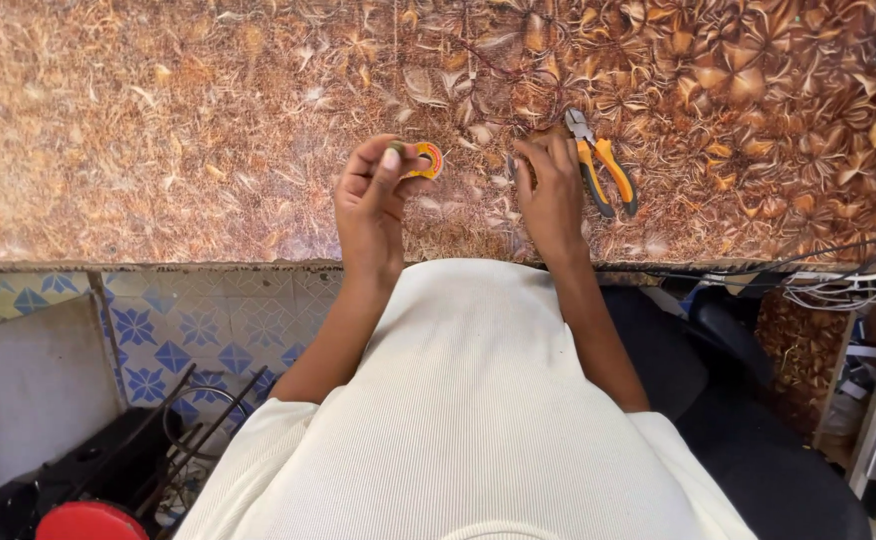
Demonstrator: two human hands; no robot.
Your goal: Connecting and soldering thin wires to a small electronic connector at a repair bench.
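Observation:
My left hand [376, 190] is raised over the table's front part, fingers closed on a small round orange and yellow spool [428, 160]. My right hand [550, 185] rests on the brown leaf-patterned table [158, 130] with its fingers curled; something small may be pinched at its fingertips, but I cannot make it out. Orange-handled pliers [601, 163] lie on the table just right of my right hand, jaws pointing away from me. Thin dark wires [503, 70] trail across the table beyond both hands.
The table edge [208, 265] runs across the view below my hands. Blue patterned floor tiles [188, 330], a grey board [28, 390], black metal parts and a red round lid [88, 522] are at lower left. White cables [848, 285] and a dark chair are at right.

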